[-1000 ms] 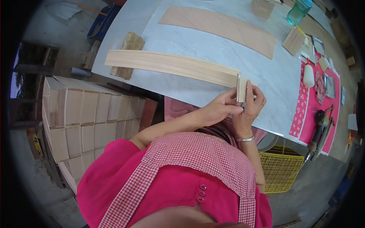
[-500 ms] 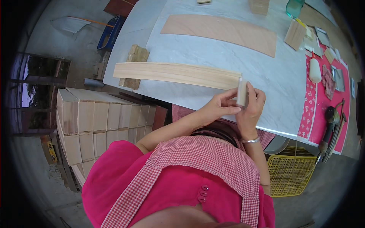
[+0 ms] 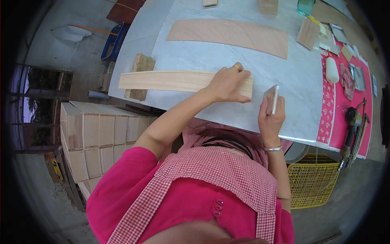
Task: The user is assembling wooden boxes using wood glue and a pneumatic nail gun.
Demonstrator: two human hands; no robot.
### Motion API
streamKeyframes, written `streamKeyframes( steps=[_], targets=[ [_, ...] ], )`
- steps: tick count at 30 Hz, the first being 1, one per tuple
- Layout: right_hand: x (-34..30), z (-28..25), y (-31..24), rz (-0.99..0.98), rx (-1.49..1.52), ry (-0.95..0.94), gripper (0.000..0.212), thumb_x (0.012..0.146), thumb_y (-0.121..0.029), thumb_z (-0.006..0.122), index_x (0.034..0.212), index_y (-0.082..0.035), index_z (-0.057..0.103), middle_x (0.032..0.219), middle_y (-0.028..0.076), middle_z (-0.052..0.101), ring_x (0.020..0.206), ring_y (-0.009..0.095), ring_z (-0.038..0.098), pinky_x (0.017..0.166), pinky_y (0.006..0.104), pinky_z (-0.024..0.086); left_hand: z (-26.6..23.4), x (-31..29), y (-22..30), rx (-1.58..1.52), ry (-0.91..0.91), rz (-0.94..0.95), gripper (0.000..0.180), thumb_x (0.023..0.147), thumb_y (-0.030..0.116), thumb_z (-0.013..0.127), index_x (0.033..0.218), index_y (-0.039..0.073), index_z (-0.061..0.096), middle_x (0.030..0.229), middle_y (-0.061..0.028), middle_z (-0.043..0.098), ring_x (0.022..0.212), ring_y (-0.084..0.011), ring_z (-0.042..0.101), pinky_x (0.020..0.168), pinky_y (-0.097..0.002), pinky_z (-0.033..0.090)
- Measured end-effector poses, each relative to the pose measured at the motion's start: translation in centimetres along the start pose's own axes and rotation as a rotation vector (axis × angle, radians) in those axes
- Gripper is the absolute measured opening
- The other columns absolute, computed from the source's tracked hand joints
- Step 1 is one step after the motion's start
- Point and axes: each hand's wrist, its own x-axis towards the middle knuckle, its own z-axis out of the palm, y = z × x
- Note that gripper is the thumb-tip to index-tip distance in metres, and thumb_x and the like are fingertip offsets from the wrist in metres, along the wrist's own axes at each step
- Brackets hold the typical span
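Observation:
A long pale wooden board (image 3: pixel 170 80) lies across the near part of the table, its left part over a rough wooden block (image 3: pixel 144 65). My left hand (image 3: pixel 229 84) grips the board close to its right end, thumb at the near edge and fingers over the far edge. To the right of that end, my right hand (image 3: pixel 271 118) holds a small flat rectangular block (image 3: pixel 272 99) with a pale edge, tilted up and apart from the board. What the block is made of I cannot make out.
A wider thin wooden panel (image 3: pixel 227 36) lies farther back on the table (image 3: pixel 300 97). On the right, a pink cloth (image 3: pixel 337 130) carries a white bottle (image 3: pixel 332 70) and a dark power tool (image 3: pixel 350 130). Stacked wooden boxes (image 3: pixel 97 126) stand at left, a yellow crate (image 3: pixel 313 185) below right.
My left hand has left the small block and moved up and left onto the board's right end. The block stays in my right hand, now farther right of the board.

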Motion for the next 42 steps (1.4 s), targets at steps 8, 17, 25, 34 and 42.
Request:
streamKeyframes(
  steps=[8,17,25,34,42],
  targets=[
    [0.7,2.6,-1.6,0.003,0.005,-0.035,0.049,0.078,-0.002,0.066,0.125,0.0,0.052,0.09,0.014,0.052,0.069,0.032,0.06,0.055,0.0396,0.048,-6.0,-1.1,3.7,-0.186,0.167,0.144,0.075,0.056,0.035,0.082,0.12,0.006,0.056,0.107,-0.0127,0.057,0.094,-0.0316,0.058,0.082,-0.0389,0.047],
    [0.8,3.0,-1.6,-0.022,-0.014,-0.059,0.06,0.07,-0.004,0.07,0.126,0.0,0.049,0.094,0.013,0.052,0.07,0.031,0.062,0.054,0.0377,0.05,-5.5,-0.5,3.7,-0.272,0.129,0.132,0.072,0.054,0.029,0.08,0.116,0.003,0.054,0.105,-0.013,0.056,0.095,-0.0315,0.058,0.083,-0.0385,0.047],
    [0.8,2.9,-1.7,-0.015,-0.016,-0.065,0.059,0.072,-0.008,0.071,0.126,0.001,0.049,0.094,0.013,0.051,0.07,0.03,0.062,0.053,0.0369,0.05,-5.5,-0.1,4.1,-0.276,0.092,0.121,0.071,0.054,0.027,0.08,0.115,0.002,0.054,0.105,-0.0133,0.057,0.096,-0.0316,0.058,0.084,-0.0389,0.047],
    [0.9,2.9,-1.8,-0.003,-0.028,-0.071,0.058,0.073,-0.01,0.07,0.126,0.0,0.049,0.094,0.013,0.051,0.069,0.029,0.062,0.054,0.036,0.05,-5.3,0.1,4.1,-0.273,0.087,0.104,0.071,0.054,0.027,0.08,0.115,0.001,0.055,0.104,-0.0137,0.057,0.096,-0.0319,0.058,0.084,-0.0389,0.048],
    [0.8,2.9,-1.9,-0.007,-0.016,-0.053,0.057,0.073,-0.01,0.07,0.126,0.001,0.049,0.095,0.013,0.052,0.07,0.03,0.063,0.054,0.0371,0.051,-5.0,0.0,4.0,-0.271,0.085,0.09,0.071,0.053,0.028,0.08,0.115,0.001,0.056,0.104,-0.0136,0.057,0.096,-0.0316,0.058,0.084,-0.0388,0.048]
  ],
)
